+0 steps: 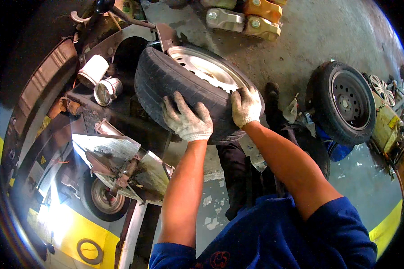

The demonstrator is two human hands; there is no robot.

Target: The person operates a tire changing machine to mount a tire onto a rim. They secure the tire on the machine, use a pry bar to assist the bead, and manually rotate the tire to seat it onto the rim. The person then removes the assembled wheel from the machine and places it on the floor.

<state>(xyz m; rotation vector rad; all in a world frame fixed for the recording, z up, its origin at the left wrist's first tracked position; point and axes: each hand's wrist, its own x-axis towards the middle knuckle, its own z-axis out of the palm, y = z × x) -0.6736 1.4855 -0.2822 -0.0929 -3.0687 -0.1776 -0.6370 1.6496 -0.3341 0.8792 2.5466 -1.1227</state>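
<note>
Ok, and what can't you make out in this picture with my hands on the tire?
All in the head view:
Tire: underside, hidden by its own bulk.
Left hand and right hand: palms, hidden because they face the tire.
Blue thing: partly covered by the dark wheel.
Jugs: the farthest are cut off by the top edge.
Yellow patch: partly washed out by glare.

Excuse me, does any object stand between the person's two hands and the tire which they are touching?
Only the pale gloves do. The left hand lies spread on the tread of the tire, the right hand over its edge near the rim; nothing else visible stands between.
</note>
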